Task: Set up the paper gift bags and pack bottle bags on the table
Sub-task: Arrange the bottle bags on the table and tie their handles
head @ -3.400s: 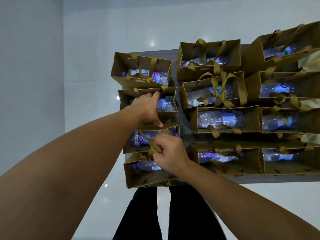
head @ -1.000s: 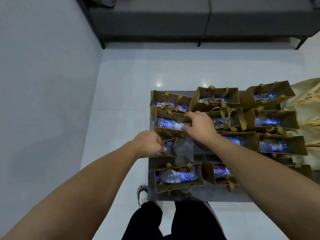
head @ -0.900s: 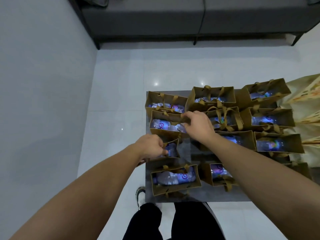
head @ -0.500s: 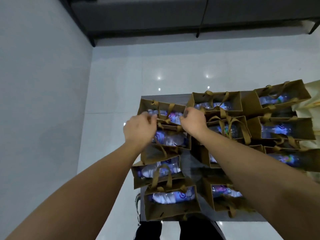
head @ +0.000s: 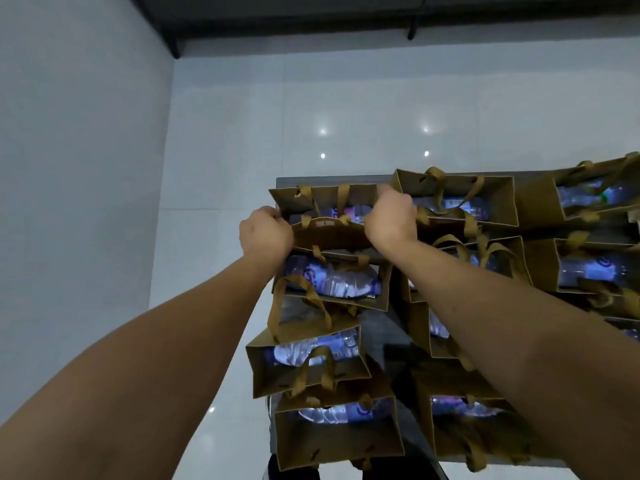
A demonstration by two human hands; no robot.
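Several brown paper gift bags with ribbon handles stand in rows on a dark table [head: 388, 327], each holding a plastic water bottle. My left hand [head: 266, 233] grips the left end of the far-left bag [head: 329, 209] in the back row. My right hand [head: 391, 220] grips that bag's right end. Both fists are curled round the bag's rim. A bottle [head: 332, 278] with a purple label lies in the bag [head: 349, 299] just nearer me. Two more bags [head: 311, 372] [head: 339, 438] sit in the same column, closer to me.
More filled bags [head: 460, 202] [head: 588, 268] fill the middle and right columns. A grey wall [head: 76, 168] runs along the left. Glossy white floor tiles [head: 346, 116] lie beyond the table, with a dark sofa base [head: 311, 15] at the far end.
Both hands moved from the nearer bags in the left column to the far-left bag and took hold of its two ends. The camera has tilted closer over the table.
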